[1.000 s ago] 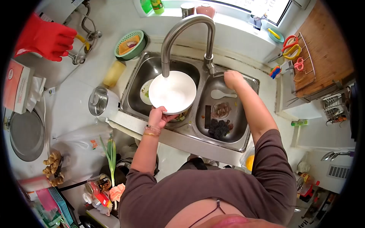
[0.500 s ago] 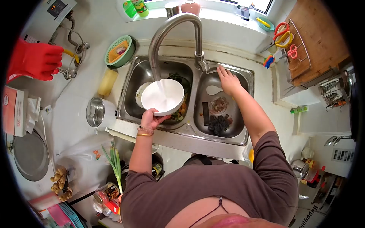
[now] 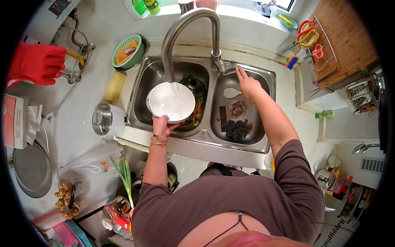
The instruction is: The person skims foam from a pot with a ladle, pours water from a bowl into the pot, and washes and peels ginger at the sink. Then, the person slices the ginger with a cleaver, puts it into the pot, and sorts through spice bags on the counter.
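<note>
My left hand [image 3: 161, 125] grips the near rim of a white bowl [image 3: 172, 101] over the left sink basin [image 3: 144, 84], below the spout of the faucet [image 3: 169, 53]. A thin stream of water falls into the bowl. Food scraps [image 3: 196, 109] lie in the basin, partly behind the bowl. My right hand [image 3: 248, 84] is beside the faucet lever [image 3: 230, 71], its fingers extended and touching or very near it. Under that hand, the right basin [image 3: 257, 123] holds a white spoon [image 3: 231, 93], a clear round item [image 3: 237, 109], a dark strip [image 3: 223, 118] and a dark scrubber [image 3: 236, 130].
A green basket [image 3: 140, 53], a yellow block [image 3: 115, 86] and a clear-lidded container [image 3: 103, 118] stand left of the sink. Red gloves [image 3: 39, 64] hang at the far left. Scissors [image 3: 307, 38] hang at the right by a wooden board [image 3: 347, 45].
The bowl has moved left and down in the view, now over the small dish. Water now runs from the spout. My right hand's fingers have stretched out from their curl at the lever.
</note>
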`<state>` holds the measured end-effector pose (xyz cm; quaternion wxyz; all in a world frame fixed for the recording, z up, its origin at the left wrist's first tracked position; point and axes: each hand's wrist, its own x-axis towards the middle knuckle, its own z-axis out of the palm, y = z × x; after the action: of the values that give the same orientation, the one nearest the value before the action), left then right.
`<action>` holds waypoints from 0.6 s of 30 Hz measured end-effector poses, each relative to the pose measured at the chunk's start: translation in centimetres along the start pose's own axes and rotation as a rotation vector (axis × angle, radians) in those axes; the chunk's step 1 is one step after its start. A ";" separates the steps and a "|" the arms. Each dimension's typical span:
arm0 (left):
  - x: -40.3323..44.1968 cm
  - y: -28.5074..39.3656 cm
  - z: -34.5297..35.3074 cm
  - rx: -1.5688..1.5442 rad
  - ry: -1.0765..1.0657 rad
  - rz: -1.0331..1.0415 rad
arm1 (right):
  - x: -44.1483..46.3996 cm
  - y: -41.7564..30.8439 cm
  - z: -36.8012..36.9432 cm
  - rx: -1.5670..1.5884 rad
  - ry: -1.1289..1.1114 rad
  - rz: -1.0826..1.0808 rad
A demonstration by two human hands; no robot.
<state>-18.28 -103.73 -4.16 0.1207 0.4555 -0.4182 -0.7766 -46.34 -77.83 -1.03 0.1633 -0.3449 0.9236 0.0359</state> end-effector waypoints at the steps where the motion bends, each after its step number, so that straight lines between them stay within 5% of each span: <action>1: 0.0 0.1 -0.1 0.010 0.003 0.000 | 0.0 0.0 0.0 -0.003 -0.007 0.004; 18: -2.2 1.6 -3.3 0.136 -0.062 -0.112 | 0.2 -0.3 -0.3 0.013 -0.064 0.039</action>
<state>-14.67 -105.27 -2.39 0.0329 0.4613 -0.4471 -0.7657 -46.40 -78.23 -0.79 0.1942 -0.3245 0.9247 0.0441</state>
